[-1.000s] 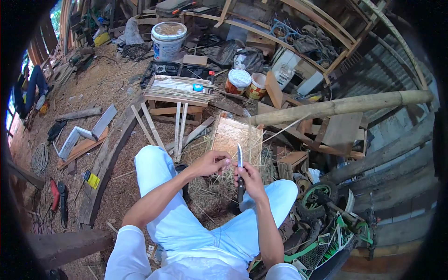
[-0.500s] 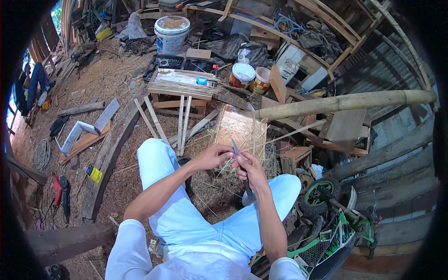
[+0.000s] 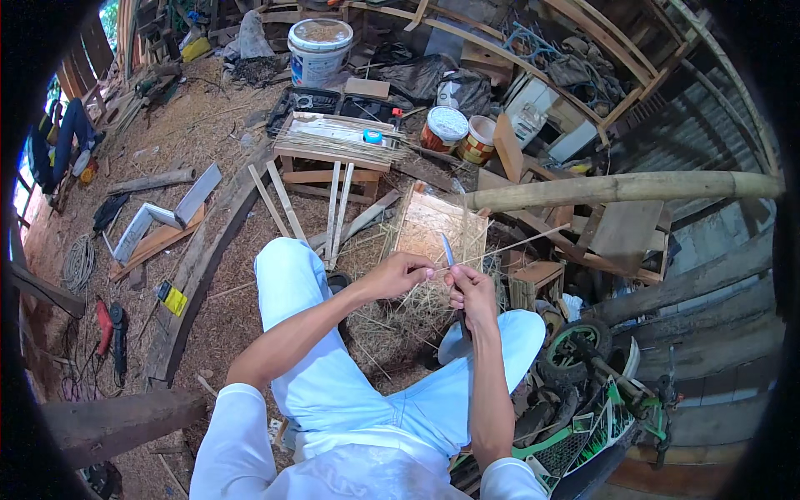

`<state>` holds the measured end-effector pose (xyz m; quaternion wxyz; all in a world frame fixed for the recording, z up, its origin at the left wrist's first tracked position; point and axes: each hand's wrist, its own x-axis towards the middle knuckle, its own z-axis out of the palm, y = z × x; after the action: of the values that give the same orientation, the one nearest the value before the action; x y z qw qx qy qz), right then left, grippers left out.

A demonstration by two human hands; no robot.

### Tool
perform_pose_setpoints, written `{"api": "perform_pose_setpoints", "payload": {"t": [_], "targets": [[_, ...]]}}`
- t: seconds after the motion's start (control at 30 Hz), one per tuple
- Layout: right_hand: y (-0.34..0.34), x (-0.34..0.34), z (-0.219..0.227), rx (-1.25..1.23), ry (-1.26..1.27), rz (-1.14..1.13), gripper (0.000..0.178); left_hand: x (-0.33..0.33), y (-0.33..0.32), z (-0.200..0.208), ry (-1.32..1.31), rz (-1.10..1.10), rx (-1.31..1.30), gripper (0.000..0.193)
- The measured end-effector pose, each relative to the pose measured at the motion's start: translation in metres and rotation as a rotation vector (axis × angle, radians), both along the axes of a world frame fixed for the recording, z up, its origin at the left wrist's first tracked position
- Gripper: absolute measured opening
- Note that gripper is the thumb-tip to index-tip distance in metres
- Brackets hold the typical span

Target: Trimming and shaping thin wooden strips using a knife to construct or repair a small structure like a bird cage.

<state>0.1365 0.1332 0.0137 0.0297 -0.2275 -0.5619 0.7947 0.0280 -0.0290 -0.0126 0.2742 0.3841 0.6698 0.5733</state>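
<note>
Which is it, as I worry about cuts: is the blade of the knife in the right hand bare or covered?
Bare: the knife's blade sticks up past the right hand, uncovered; its dark handle shows below.

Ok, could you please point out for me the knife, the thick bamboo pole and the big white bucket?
Knife [image 3: 447, 248]: head view, on its blade.
Thick bamboo pole [image 3: 621, 188]: head view, near the middle of its length.
Big white bucket [image 3: 318, 65]: head view, on its outer wall.
</note>
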Motion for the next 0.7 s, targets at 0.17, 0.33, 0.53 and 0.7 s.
{"api": "perform_pose_setpoints", "payload": {"t": [0.17, 0.33, 0.53, 0.7], "targets": [[0.027, 0.009, 0.002, -0.003, 0.039, -0.117, 0.019, -0.005, -0.006, -0.005, 0.181, 0.023, -0.095, 0.02], [-0.002, 0.005, -0.006, -0.034, 0.0, 0.002, 0.016, 0.002, 0.004, 0.009, 0.251, 0.044, 0.017, 0.018], [-0.007, 0.002, -0.012, -0.1, 0.074, 0.04, 0.016, 0.005, 0.008, 0.008, 0.286, 0.06, 0.053, 0.016], [-0.004, 0.003, -0.015, -0.023, 0.032, -0.083, 0.019, 0.006, 0.011, -0.001, 0.305, 0.087, 0.097, 0.016]]}}
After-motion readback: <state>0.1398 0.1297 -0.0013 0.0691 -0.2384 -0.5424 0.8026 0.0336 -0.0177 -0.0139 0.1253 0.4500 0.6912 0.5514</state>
